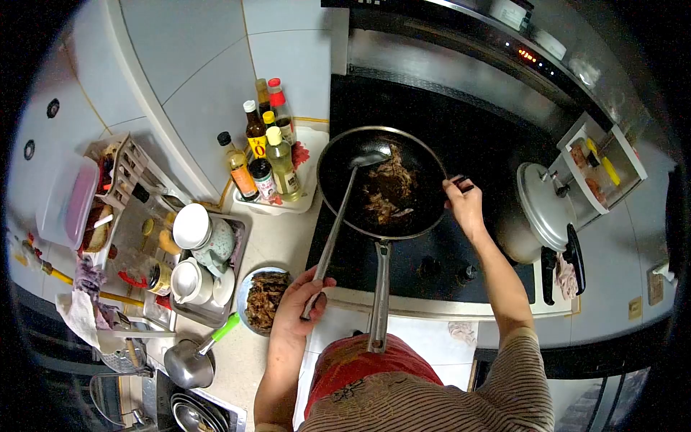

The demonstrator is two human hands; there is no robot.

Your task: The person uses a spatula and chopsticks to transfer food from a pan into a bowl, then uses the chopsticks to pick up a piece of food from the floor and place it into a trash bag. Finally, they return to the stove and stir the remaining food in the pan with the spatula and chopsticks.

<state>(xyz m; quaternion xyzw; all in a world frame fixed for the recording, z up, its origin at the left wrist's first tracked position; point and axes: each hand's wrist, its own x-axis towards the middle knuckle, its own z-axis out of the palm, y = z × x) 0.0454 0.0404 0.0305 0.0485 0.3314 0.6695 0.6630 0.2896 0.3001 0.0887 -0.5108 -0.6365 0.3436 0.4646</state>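
A dark frying pan (342,205) sits on the black stove, its long metal handle (382,288) pointing toward my body. Dark brown shredded food (391,180), perhaps meat, lies in patches on the pan's bottom. Closed around the lower end of a long metal spatula (336,225) is my left hand (302,299); the spatula's head rests in the pan at the food's left edge. My right hand (464,201) grips the pan's right rim at a small black side handle, mostly covered by my fingers. Beside my left hand stands a bowl (250,282) heaped with similar dark food.
Several sauce bottles (281,162) stand in a white tray left of the pan. A pressure cooker (543,205) is on the right. Farther left are a metal tray (234,252) of crockery, a small saucepan (188,363) with a green handle, and the sink (160,392).
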